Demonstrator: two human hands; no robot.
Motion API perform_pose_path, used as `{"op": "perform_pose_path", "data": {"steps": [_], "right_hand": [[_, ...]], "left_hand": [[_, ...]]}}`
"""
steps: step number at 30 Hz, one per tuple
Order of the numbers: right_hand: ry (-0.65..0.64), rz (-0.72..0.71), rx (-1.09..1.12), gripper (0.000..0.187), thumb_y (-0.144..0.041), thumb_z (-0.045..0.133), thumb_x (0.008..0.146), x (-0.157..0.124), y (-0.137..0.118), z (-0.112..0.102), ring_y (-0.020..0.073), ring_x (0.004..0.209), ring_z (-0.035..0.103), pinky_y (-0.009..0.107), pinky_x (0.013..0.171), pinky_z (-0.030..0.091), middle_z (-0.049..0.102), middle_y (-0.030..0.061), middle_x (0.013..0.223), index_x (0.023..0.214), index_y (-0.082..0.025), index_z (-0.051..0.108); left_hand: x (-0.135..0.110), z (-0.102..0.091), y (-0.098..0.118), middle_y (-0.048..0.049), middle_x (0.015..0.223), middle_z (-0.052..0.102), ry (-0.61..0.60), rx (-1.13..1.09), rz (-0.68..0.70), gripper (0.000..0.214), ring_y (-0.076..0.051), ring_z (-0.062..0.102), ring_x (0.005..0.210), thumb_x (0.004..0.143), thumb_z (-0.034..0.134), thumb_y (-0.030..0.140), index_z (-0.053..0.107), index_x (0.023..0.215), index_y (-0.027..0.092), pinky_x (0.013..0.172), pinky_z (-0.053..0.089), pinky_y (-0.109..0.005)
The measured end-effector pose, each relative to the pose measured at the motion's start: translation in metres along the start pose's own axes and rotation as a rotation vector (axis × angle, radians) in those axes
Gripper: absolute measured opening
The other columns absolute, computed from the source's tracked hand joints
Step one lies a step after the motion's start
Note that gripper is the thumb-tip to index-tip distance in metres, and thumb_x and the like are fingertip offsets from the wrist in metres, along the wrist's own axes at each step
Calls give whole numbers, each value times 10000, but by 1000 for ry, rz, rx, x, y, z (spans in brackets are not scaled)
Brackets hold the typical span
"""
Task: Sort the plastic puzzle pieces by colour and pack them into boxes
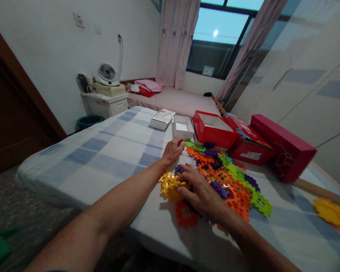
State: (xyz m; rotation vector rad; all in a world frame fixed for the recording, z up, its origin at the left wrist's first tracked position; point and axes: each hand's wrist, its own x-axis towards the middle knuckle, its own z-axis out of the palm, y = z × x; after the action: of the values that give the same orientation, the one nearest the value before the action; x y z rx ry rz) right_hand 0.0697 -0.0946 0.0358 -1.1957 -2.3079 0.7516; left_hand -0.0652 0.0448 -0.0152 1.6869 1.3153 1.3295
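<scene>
The right hand (200,190) lay palm down on the near edge of the pile of toy pieces (229,181). Its fingers (184,190) were stretched to the left and only a little bent. The fingertips touched the yellow cluster (169,185), which sat just to the left of this hand, at the left border of the pile. The hand was not closed around the cluster, it only rested against the cluster's right side (the thumb was hidden under the palm).

The left hand (174,148) was farther away, at the far left corner of the pile, beside a green piece (190,144). Its fingers were curled down onto the cloth. I could not tell if they pinched anything. So the right hand was clearly the nearer one to the yellow cluster, while the left forearm passed just beside the cluster.

The pieces looked like hard, glossy plastic. They were flat squares with toothed edges and open windows, in orange, green, purple and yellow. The yellow cluster was not flat; it seemed to be several pieces joined into a rounded lump. A red piece (184,215) lay flat just near the right wrist.

The checked cloth (102,151) under all this was soft, blue and white. Behind the pile stood a white box (183,127) and an open red box (214,130), both of cardboard.
</scene>
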Motion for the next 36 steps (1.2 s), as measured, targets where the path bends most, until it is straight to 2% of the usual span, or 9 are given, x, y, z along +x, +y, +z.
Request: {"op": "perform_pose_path", "data": {"steps": [3, 7, 11, 18, 21, 25, 28, 32, 36], "right_hand": [[9, -21, -160, 146, -224, 550, 809, 2, 4, 13, 297, 1269, 360, 554, 1071, 219, 543, 97, 1252, 940, -206, 611], [37, -106, -143, 165, -164, 559, 792, 1, 6, 14, 244, 1142, 450, 449, 996, 354, 551, 86, 1152, 949, -212, 578], [35, -139, -10, 250, -96, 524, 774, -4, 5, 10, 184, 1031, 512, 343, 918, 429, 531, 70, 1123, 991, -218, 543], [221, 107, 447, 441, -284, 553, 803, 5, 19, -26, 184, 976, 599, 309, 785, 513, 597, 68, 1128, 1227, -239, 438], [50, 114, 452, 506, -292, 568, 788, 10, 12, -32, 201, 1031, 592, 332, 826, 511, 597, 75, 1177, 1276, -223, 454], [-210, 1, 90, 542, -164, 536, 755, 15, -8, -15, 208, 1117, 534, 369, 978, 419, 559, 90, 1239, 1295, -191, 488], [-287, -42, -137, 588, -114, 516, 737, 23, -18, -3, 224, 1210, 460, 358, 1050, 330, 495, 129, 1317, 1323, -142, 464], [-392, 29, -275, 588, -184, 548, 740, 33, -21, -1, 245, 1117, 513, 335, 954, 390, 534, 149, 1227, 1316, -125, 446], [-365, 54, -318, 508, -228, 608, 706, 36, -23, -4, 228, 998, 526, 316, 857, 414, 527, 123, 1120, 1197, -136, 518]], "left_hand": [[-1, 1, 2, -29, 778, 686, -10, 62, 21, 296, -130, 647, 706, 859, 434, 261, 661, 1025, 168, 665, 505, -214], [-2, 1, 3, -39, 816, 702, -2, 84, 35, 295, -144, 655, 746, 855, 436, 242, 676, 1013, 173, 706, 510, -232], [0, 0, 2, -35, 768, 691, 7, 30, 3, 282, -144, 654, 716, 839, 451, 233, 677, 995, 168, 670, 511, -230], [8, -1, -1, -24, 726, 665, 135, -258, -182, 224, -113, 640, 629, 810, 463, 187, 656, 916, 150, 549, 494, -190], [14, -4, -3, -25, 738, 666, 205, -295, -233, 246, -96, 636, 609, 816, 430, 170, 635, 947, 140, 543, 497, -181], [20, -9, -8, -28, 745, 667, 278, -330, -282, 266, -87, 633, 597, 817, 403, 149, 619, 970, 130, 534, 497, -174], [21, -11, -9, -21, 724, 658, 292, -345, -290, 258, -83, 626, 580, 810, 408, 143, 623, 953, 132, 525, 492, -169], [21, -10, -9, -9, 701, 646, 289, -357, -280, 243, -81, 621, 569, 801, 420, 139, 628, 927, 140, 519, 488, -167], [20, -10, -10, -11, 697, 650, 291, -368, -276, 242, -88, 621, 564, 800, 419, 146, 633, 914, 142, 524, 491, -182]]}}
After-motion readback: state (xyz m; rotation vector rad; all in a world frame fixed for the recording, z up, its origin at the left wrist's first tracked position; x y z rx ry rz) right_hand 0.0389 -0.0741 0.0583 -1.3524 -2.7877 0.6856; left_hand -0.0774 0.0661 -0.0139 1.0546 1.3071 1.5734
